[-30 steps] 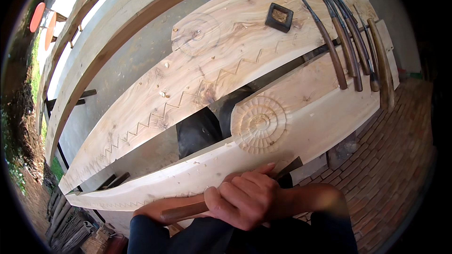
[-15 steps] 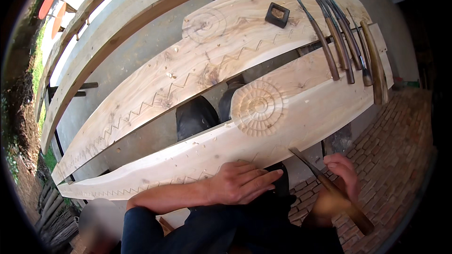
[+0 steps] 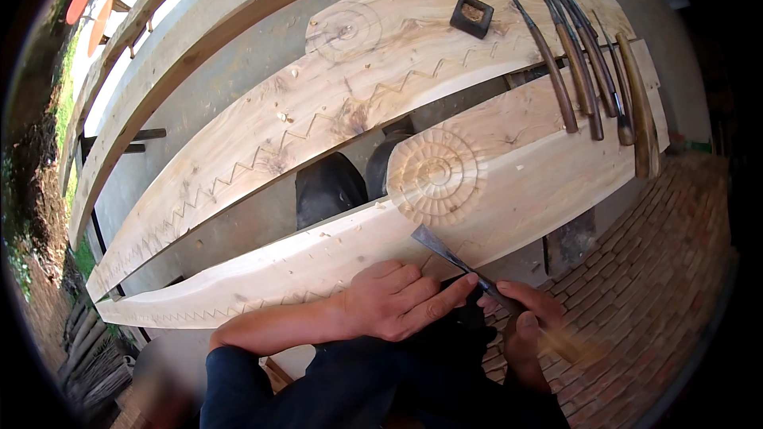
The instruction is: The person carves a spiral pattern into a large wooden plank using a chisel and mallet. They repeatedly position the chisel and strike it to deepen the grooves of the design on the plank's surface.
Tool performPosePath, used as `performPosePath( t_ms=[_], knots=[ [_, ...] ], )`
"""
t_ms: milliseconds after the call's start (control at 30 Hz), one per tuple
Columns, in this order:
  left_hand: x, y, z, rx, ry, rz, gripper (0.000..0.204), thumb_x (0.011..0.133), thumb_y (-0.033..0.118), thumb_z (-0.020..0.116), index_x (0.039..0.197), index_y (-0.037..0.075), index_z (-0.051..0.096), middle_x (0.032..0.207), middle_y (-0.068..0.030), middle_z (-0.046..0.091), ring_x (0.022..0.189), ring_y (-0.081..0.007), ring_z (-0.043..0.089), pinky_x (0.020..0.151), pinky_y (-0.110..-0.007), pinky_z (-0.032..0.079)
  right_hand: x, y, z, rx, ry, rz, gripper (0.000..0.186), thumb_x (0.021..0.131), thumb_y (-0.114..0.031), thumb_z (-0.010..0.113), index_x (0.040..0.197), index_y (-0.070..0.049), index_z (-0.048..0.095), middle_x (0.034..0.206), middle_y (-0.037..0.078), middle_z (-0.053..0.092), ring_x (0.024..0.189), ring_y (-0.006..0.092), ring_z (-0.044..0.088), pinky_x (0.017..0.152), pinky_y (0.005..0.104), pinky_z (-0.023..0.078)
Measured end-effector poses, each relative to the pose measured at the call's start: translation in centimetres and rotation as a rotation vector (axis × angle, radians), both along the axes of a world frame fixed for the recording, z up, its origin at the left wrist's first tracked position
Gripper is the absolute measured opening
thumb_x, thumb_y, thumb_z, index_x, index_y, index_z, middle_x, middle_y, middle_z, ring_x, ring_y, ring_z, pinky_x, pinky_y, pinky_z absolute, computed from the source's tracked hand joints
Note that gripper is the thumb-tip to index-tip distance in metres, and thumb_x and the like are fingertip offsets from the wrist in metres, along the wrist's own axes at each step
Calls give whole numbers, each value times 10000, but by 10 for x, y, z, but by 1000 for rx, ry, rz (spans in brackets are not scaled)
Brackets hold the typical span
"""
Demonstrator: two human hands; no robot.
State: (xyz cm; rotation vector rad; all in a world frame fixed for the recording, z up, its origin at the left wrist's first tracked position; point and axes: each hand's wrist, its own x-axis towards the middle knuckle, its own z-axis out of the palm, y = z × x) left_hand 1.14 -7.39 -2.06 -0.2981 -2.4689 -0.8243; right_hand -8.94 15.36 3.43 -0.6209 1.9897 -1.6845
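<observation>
My right hand [image 3: 534, 322] is closed around the handle of a carving chisel [image 3: 437, 247]. Its dark blade widens toward the tip and lies over the near wooden board [image 3: 334, 246], just below a carved round rosette [image 3: 438, 177]. The handle's rear end is blurred. On the board's near edge rests my left hand [image 3: 397, 302], its index finger stretched out and the other fingers loosely bent. That fingertip meets the chisel's shaft; the thumb is hidden. A zigzag line runs along the near edge, partly covered by my left hand and forearm.
Beyond a gap lies a second board [image 3: 262, 143] with a zigzag and a faintly marked circle. A black square dish [image 3: 471, 16] sits on it. Several more chisels [image 3: 582, 71] lie across both boards at the right. Curved beams [image 3: 199, 44] stand at far left; brick paving [image 3: 620, 270] is at right.
The chisel has swung left, its tip now below the rosette. My right hand has moved left and regripped nearer the blade. My left fingers are more bent, with the index reaching the shaft.
</observation>
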Motion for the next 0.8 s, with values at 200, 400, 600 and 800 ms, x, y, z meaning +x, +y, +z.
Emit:
performPosePath(
  t_ms=[200, 400, 600, 800],
  knots=[
    [-46, 28, 9, 204, 24, -114, 761, 921, 594, 742, 1413, 16, 683, 1001, -33, 669, 853, -187, 672, 793, -304, 540, 2, 50, -42, -42, -168, -118, 449, 1040, -345, 611, 1172, 73, 706, 1054, 198, 745, 956, 290, 718, 904, 421, 577],
    [-82, 40, -22, 289, -102, -290, 777, 902, 720, 691, 1195, 0, 671, 823, -39, 553, 661, -214, 603, 580, -362, 483, 4, 52, -52, 92, -146, -139, 437, 1010, -379, 635, 1137, 34, 702, 1049, 107, 705, 969, 214, 667, 867, 375, 532],
    [-85, 38, -24, 352, -149, -317, 653, 914, 697, 705, 948, 51, 617, 769, -62, 593, 665, -271, 645, 604, -405, 518, -17, 36, -35, 131, -99, 26, 387, 1016, -342, 646, 1080, 28, 739, 1035, 102, 721, 932, 182, 680, 823, 356, 553],
    [-87, 36, -25, 405, -156, -348, 641, 919, 695, 706, 907, 62, 604, 746, -69, 591, 644, -287, 641, 584, -419, 516, -20, 38, -26, 254, 53, 28, 271, 989, -234, 677, 1076, 14, 744, 1032, 115, 728, 925, 194, 687, 832, 371, 574]
  ],
)
